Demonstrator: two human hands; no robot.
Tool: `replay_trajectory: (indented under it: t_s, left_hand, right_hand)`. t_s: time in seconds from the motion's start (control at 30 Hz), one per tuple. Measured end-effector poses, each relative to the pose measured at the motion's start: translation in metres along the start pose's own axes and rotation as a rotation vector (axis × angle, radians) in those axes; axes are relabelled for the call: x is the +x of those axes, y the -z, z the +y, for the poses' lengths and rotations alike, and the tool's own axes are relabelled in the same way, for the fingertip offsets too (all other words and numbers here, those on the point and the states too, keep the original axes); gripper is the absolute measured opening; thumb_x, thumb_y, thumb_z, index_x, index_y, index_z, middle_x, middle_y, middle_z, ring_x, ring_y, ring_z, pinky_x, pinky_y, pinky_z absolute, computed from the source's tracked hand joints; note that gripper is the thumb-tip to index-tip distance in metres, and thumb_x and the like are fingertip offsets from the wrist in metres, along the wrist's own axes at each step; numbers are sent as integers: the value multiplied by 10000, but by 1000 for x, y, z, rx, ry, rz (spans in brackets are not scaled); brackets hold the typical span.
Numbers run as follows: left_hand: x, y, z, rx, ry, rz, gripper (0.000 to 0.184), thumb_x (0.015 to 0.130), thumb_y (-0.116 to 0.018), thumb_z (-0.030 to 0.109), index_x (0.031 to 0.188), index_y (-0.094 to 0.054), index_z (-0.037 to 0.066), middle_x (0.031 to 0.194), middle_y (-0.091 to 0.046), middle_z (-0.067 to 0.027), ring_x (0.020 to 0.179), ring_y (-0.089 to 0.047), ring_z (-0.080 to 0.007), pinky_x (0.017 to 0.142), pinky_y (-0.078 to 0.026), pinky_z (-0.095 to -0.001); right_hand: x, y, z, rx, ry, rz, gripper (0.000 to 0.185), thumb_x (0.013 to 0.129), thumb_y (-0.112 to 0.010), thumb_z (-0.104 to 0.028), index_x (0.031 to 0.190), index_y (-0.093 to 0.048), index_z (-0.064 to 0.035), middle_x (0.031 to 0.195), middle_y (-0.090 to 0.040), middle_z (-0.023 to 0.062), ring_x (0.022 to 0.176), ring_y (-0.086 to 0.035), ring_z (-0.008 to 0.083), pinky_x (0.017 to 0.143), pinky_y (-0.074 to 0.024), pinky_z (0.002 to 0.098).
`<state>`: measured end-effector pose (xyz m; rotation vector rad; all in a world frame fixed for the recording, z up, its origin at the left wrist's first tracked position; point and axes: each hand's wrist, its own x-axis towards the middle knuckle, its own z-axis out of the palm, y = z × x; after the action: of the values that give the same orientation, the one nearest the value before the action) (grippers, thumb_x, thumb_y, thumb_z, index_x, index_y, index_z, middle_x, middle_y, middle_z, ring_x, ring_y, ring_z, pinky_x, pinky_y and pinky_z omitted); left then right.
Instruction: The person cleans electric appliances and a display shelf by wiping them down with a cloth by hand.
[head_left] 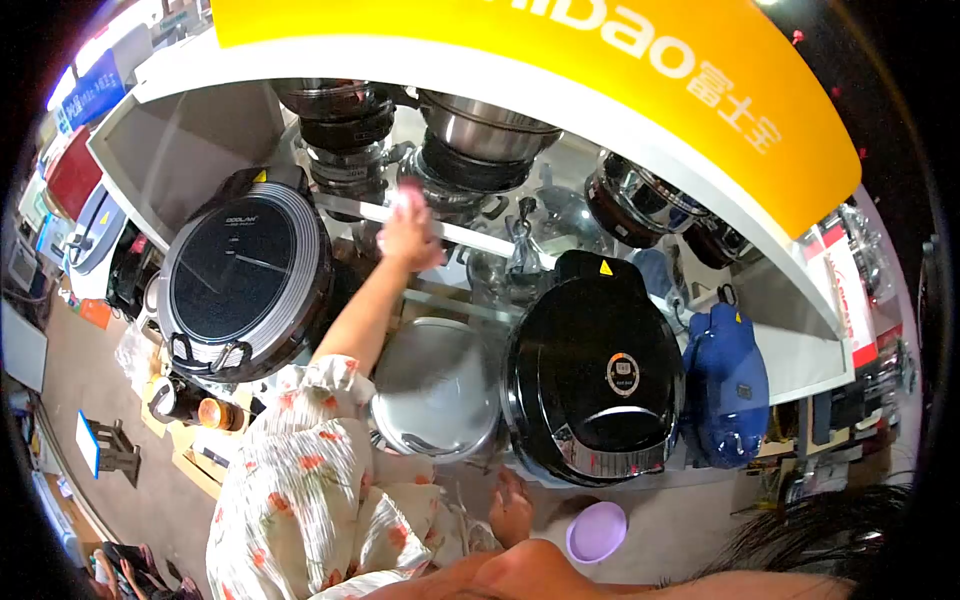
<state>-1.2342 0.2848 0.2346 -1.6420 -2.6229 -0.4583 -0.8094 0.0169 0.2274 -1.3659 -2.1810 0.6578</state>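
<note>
My left hand, slightly blurred, reaches forward over the display and grips a small pink cloth. The cloth is at the white shelf bar, with pots behind it. Left of my forearm leans a round black electric baking pan with a silver ribbed rim. Below my hand is a round grey lid or pan. My right hand is low by my body near the counter's front edge. Its fingers look stretched out, and nothing shows in them. Close by stands a glossy black baking pan.
A blue appliance stands at the right. Stacked steel pots and glass-lidded pots fill the back. A yellow sign arches overhead. On the floor are a purple basin and a small stool.
</note>
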Motion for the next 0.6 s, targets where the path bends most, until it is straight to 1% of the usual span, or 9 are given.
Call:
replay_trajectory:
  t_s: [0.07, 0.1, 0.2, 0.3, 0.37, 0.43, 0.5, 0.57, 0.6]
  left_hand:
    - [-10, 1, 49, -125, -92, -21, 867, 759, -631, 343, 1469, -181, 135, 1397, -343, -246, 1218, -412, -423, 996, -386, -503]
    - [-32, 10, 76, -157, -87, -179, 900, 754, -618, 299, 1480, -108, 144, 1395, -330, -232, 1203, -406, -412, 993, -393, -490]
    - [-96, 0, 93, -188, -479, -21, 705, 700, -640, 274, 1365, -436, 157, 1453, -309, -129, 1312, -304, -371, 1065, -313, -501]
    - [-121, 7, 55, -257, -411, -18, 685, 661, -665, 217, 1315, -479, 130, 1432, -330, -170, 1292, -352, -376, 1061, -324, -475]
    - [-81, 15, -3, -393, -204, 344, 753, 635, -661, 105, 1349, -423, 85, 1447, -271, -234, 1304, -337, -396, 1069, -316, -448]
    - [-16, -67, -71, -578, -15, 708, 766, 616, -628, 17, 1347, -398, 39, 1450, -207, -297, 1310, -311, -427, 1075, -308, -433]
    - [13, -53, -81, -635, 32, 823, 750, 621, -609, -3, 1337, -385, 1, 1446, -174, -322, 1301, -290, -470, 1093, -280, -426]
    - [7, -30, -48, -41, 249, 461, 820, 632, -706, 187, 1369, -365, 74, 1429, -244, -307, 1220, -392, -443, 1018, -364, -477]
    - [1, -15, -25, -114, 149, 444, 838, 621, -724, 241, 1365, -373, 78, 1411, -304, -288, 1119, -480, -421, 958, -419, -467]
  right_hand:
    - [14, 3, -9, 12, -40, -47, 358, 907, -518, -183, 1242, -537, -61, 1047, -616, 225, 926, -612, 383, 820, -482, 469]
    - [21, 7, -17, 46, -104, -100, 357, 910, -515, -187, 1245, -536, -66, 1048, -616, 222, 930, -610, 385, 827, -480, 469]
    - [38, 13, -32, 129, -257, -236, 356, 917, -507, -197, 1253, -534, -82, 1050, -618, 213, 941, -602, 390, 846, -471, 470]
    - [50, 4, -19, 128, -188, -252, 337, 918, -525, -192, 1241, -549, -96, 1028, -625, 193, 898, -612, 349, 799, -483, 432]
    - [54, -2, -6, 84, -53, -202, 303, 910, -573, -166, 1207, -582, -103, 982, -638, 163, 795, -641, 260, 678, -517, 354]
    - [54, -3, -6, 63, -69, -193, 293, 908, -572, -157, 1194, -590, -95, 951, -639, 159, 760, -635, 267, 652, -511, 349]
    - [52, -5, -9, 20, -71, -162, 283, 908, -568, -158, 1180, -598, -85, 941, -639, 158, 762, -631, 280, 657, -507, 353]
    - [47, -6, -12, -48, -58, -119, 275, 910, -561, -169, 1164, -605, -74, 954, -638, 158, 800, -629, 299, 693, -506, 365]
    - [46, -5, -18, -43, -97, -138, 282, 915, -548, -180, 1171, -602, -76, 969, -635, 166, 824, -623, 313, 721, -498, 380]
